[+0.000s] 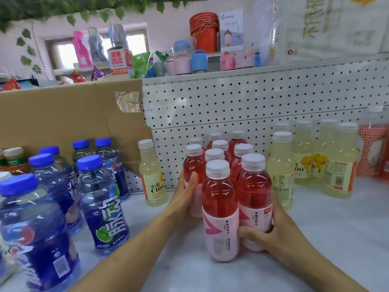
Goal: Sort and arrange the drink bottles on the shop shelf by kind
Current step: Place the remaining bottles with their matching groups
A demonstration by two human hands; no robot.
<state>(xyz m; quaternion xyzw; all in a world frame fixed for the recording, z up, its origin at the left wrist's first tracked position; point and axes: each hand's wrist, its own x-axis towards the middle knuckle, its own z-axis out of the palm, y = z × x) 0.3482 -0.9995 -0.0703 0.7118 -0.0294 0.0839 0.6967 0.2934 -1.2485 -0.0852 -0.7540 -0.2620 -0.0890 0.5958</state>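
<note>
Several pink drink bottles with white caps stand bunched in the middle of the shelf. My left hand presses the left side of the bunch, fingers against the left pink bottle. My right hand wraps round the front right pink bottle, thumb across its label. Blue-capped bottles stand in a group at the left. A lone pale yellow bottle stands between the blue and pink groups. More pale yellow bottles stand at the right.
A cardboard sheet leans against the white pegboard back wall behind the blue bottles. Red-orange packs sit at the far right. A green-labelled bottle stands at the far left. Flasks and buckets fill the shelf above.
</note>
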